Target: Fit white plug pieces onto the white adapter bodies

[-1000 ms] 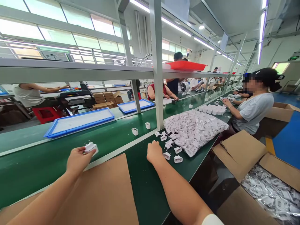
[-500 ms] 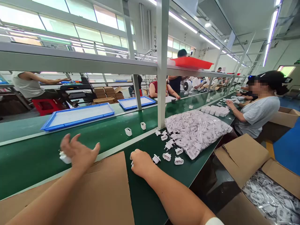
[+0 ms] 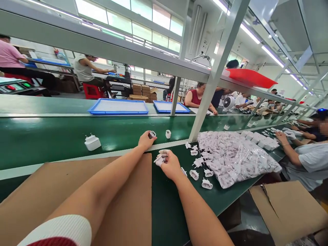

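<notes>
My left hand (image 3: 146, 141) is stretched out over the green belt, its fingers closed around a white charger housing (image 3: 152, 134) with an open top. Close by on the right, my right hand (image 3: 170, 164) pinches a white plug piece (image 3: 160, 159) above the dark green bench. Another white charger housing (image 3: 168, 134) stands on the belt just beyond both hands. Farther left on the belt rests a white charger (image 3: 92, 142) with its pins pointing up. Several loose white plug pieces (image 3: 207, 183) lie to the right of my right hand.
A large clear bag of white plug pieces (image 3: 238, 153) lies on the bench at right. Brown cardboard (image 3: 123, 198) is under my left arm. A metal post (image 3: 207, 99) rises ahead. Blue trays (image 3: 118, 112) sit across the belt; a co-worker (image 3: 307, 157) is at right.
My left hand has moved away from the charger on the left and closed on a housing. My right hand has lifted with the plug piece. The view has swung left.
</notes>
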Available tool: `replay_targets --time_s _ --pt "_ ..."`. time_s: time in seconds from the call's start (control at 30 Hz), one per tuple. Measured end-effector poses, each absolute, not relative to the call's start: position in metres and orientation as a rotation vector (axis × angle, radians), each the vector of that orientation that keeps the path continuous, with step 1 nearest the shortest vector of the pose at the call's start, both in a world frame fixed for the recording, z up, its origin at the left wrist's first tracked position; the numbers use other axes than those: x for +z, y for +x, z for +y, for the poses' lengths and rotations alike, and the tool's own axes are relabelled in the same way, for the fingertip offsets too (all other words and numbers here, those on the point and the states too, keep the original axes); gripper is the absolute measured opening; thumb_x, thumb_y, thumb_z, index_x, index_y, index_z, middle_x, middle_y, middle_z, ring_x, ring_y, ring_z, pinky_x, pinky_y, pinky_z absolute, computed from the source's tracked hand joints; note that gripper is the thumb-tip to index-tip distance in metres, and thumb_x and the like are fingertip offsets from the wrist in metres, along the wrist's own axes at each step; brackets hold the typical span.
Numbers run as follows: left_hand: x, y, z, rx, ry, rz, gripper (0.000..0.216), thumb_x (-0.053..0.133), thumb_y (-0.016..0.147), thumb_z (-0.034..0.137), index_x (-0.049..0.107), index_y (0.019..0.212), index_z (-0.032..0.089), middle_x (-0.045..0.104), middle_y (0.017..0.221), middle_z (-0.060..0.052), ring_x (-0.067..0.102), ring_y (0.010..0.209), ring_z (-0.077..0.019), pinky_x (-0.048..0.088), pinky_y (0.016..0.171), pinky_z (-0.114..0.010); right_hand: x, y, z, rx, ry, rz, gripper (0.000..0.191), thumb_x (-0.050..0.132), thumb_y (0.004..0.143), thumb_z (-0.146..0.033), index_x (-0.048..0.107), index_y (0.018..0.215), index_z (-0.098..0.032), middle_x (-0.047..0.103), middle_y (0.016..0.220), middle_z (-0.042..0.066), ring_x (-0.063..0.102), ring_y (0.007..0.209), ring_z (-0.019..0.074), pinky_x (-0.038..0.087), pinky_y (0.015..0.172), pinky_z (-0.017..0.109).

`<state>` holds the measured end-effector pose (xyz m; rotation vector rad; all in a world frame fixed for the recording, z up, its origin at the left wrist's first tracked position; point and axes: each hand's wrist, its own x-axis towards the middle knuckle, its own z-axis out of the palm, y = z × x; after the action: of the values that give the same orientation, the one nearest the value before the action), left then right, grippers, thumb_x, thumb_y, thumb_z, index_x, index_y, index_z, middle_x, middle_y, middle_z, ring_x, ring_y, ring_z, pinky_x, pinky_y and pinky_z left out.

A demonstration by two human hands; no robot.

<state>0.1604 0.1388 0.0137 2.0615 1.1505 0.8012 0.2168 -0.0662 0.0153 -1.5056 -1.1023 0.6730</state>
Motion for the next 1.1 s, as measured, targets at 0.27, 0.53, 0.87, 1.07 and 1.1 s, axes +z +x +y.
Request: replay_targets --time_s 0.27,0.53,0.87,1.07,1.1 --pt "0.021 0.054 0.075 0.727 2.114 0.826 0.052 0.065 0.08 0.04 0.06 0.127 0.02 0.071 0.12 -0.007 0.064 0.111 -0.0267 0.049 0.102 -0.04 0.041 0.2 -0.075 0.928 -1.078 -1.049 0.052 0.079 0.068 -0.033 0.062 0.117 -0.024 0.074 0.116 0.008 0.07 0.104 0.0229 0.057 0.087 0.036" --pt "0.02 -0.027 0.007 0.368 2.142 0.551 0.063 0.065 0.083 0.039 0.051 0.143 0.03 0.063 0.125 -0.009 0.062 0.116 -0.0264 0.051 0.101 -0.042 0.035 0.185 -0.079 0.831 -1.231 -1.122 0.037 0.082 0.066 -0.033 0.064 0.097 -0.021 0.074 0.1 0.006 0.069 0.093 0.0204 0.054 0.087 0.036" --pt "0.011 -0.015 -0.003 0.585 2.066 0.577 0.03 0.066 0.083 0.049 0.069 0.089 0.02 0.065 0.085 -0.003 0.061 0.08 -0.0207 0.048 0.068 -0.031 0.038 0.165 -0.097 0.388 -1.428 -1.769 0.027 0.061 0.083 -0.014 0.07 0.106 -0.026 0.071 0.1 0.005 0.061 0.097 0.0218 0.05 0.083 0.036" --pt "0.007 -0.016 0.003 0.582 2.106 0.552 0.029 0.067 0.083 0.048 0.072 0.09 0.02 0.067 0.092 -0.005 0.062 0.09 -0.0227 0.048 0.073 -0.03 0.033 0.159 -0.091 0.326 -1.424 -1.741 0.014 0.061 0.086 -0.017 0.07 0.094 -0.025 0.07 0.097 0.004 0.062 0.091 0.0202 0.051 0.084 0.036" --pt "0.005 -0.016 0.004 0.586 2.11 0.538 0.028 0.067 0.084 0.047 0.073 0.089 0.02 0.068 0.092 -0.005 0.061 0.091 -0.0227 0.048 0.074 -0.03 0.033 0.159 -0.091 0.316 -1.417 -1.749 0.013 0.06 0.086 -0.015 0.069 0.091 -0.024 0.07 0.097 0.004 0.062 0.09 0.0199 0.051 0.083 0.035"
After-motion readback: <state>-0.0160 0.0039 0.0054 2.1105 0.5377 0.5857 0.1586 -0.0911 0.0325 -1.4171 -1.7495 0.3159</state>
